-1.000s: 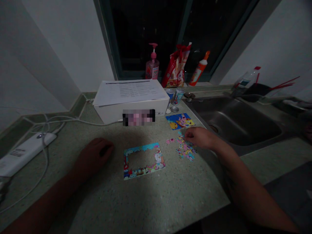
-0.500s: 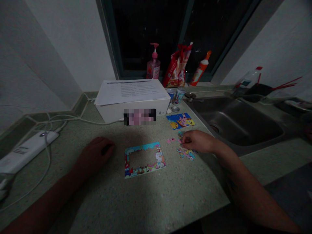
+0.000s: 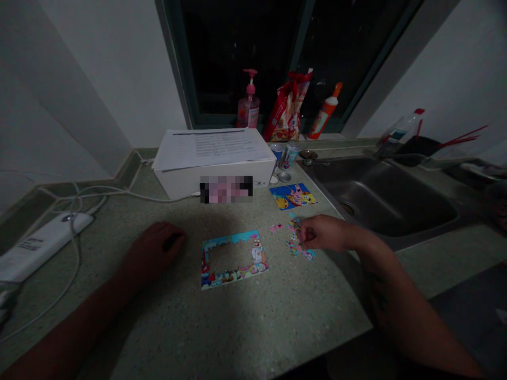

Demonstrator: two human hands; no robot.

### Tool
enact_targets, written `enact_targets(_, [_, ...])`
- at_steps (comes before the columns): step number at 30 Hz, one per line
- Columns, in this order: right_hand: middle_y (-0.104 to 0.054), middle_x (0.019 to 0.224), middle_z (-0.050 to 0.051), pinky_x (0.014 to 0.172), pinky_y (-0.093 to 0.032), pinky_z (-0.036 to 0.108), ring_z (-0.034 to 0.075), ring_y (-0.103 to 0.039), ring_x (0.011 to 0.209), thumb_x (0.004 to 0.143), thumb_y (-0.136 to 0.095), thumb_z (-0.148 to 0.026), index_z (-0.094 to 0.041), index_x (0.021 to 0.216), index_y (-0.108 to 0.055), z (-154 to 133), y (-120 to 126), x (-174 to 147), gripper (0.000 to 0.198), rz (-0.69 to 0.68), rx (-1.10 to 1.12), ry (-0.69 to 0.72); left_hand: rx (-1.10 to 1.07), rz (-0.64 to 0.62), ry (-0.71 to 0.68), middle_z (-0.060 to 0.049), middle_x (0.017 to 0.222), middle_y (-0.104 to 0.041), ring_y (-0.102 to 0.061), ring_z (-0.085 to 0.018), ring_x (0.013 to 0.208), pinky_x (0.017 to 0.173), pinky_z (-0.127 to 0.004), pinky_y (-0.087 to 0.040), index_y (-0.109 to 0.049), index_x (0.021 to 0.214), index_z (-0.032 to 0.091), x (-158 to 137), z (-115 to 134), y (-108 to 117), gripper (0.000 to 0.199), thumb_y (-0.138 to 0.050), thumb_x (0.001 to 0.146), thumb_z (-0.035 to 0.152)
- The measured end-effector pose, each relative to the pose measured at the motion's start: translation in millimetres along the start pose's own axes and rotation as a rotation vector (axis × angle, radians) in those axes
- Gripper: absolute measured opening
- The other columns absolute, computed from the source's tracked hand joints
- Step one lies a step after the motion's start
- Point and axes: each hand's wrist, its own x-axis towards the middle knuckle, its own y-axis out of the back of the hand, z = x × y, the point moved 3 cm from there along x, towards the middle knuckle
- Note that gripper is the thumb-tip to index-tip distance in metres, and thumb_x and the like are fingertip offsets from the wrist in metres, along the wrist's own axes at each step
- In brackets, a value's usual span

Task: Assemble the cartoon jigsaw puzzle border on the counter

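Observation:
My right hand (image 3: 325,233) is over the right part of a pile of small jigsaw pieces (image 3: 293,248), its fingertips pinched together. Whatever is between them is hidden. Left of the pile lie a few pink jigsaw pieces (image 3: 276,227). A partly assembled jigsaw puzzle (image 3: 259,256) lies flat mid-counter, its colourful border joined around a bare middle. Behind the pile is a blue picture card (image 3: 293,196) with yellow and pink cartoon figures. My left hand (image 3: 156,245) rests on the counter left of the puzzle, fingers curled, with nothing visible in them.
At the back stands a white box (image 3: 216,150) with printed paper on top; a blurred-out device leans at its front. A cable runs left to a power strip (image 3: 55,237). Cans (image 3: 290,157) stand beside the box. A steel sink (image 3: 388,195) is at right.
My right hand has shifted slightly right and down over the pile, its fingers still pinched. My left hand and the puzzle border stay in place; the view has moved a little.

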Motion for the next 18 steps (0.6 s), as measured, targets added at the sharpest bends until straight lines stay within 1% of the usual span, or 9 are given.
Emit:
enact_targets(4, [-0.077, 0.08, 0.001, 0.066, -0.049, 0.03, 0.019, -0.07, 0.073, 0.088, -0.081, -0.03, -0.022, 0.092, -0.079, -3, -3, -7, 0.009, -0.048, -0.029, 0.006, -0.004, -0.003, 0.014, -0.013, 0.104, -0.079, -0.074, -0.035, 0.101, 0.097, -0.053, -0.06, -0.076, 0.098, 0.025, 0, 0, 0, 0.033, -0.052, 0.097, 0.048])
enact_targets(7, [-0.079, 0.084, 0.001, 0.066, -0.049, 0.031, 0.021, -0.072, 0.075, 0.083, -0.088, -0.03, -0.023, 0.093, -0.081, -8, -5, -10, 0.014, -0.079, -0.073, 0.002, -0.001, 0.005, 0.016, -0.013, 0.103, -0.079, -0.073, -0.035, 0.101, 0.096, -0.054, -0.061, -0.076, 0.097, 0.025, 0, 1, 1, 0.034, -0.052, 0.096, 0.049])
enact_targets(10, [-0.081, 0.088, 0.003, 0.066, -0.048, 0.032, 0.023, -0.074, 0.08, 0.079, -0.092, -0.027, -0.023, 0.094, -0.084, -14, -5, -12, 0.018, -0.075, -0.126, -0.029, -0.005, -0.003, 0.001, -0.012, 0.103, -0.08, -0.073, -0.033, 0.101, 0.098, -0.052, -0.061, -0.076, 0.099, 0.025, -1, 2, 1, 0.033, -0.052, 0.096, 0.046])
enact_targets(14, [-0.081, 0.091, 0.004, 0.068, -0.046, 0.034, 0.025, -0.075, 0.084, 0.081, -0.09, -0.023, -0.023, 0.093, -0.084, -19, -6, -14, 0.014, -0.069, -0.183, -0.091, 0.007, 0.004, -0.005, -0.011, 0.103, -0.08, -0.073, -0.032, 0.101, 0.099, -0.05, -0.061, -0.077, 0.098, 0.025, -1, 4, 2, 0.033, -0.052, 0.097, 0.045])
enact_targets(18, [-0.081, 0.089, 0.003, 0.068, -0.045, 0.034, 0.025, -0.075, 0.084, 0.082, -0.087, -0.021, -0.024, 0.09, -0.083, -20, -8, -14, 0.01, -0.082, -0.185, -0.088, 0.013, -0.01, -0.001, -0.011, 0.103, -0.079, -0.073, -0.032, 0.101, 0.098, -0.049, -0.06, -0.076, 0.098, 0.025, -1, 3, 1, 0.033, -0.051, 0.098, 0.045])
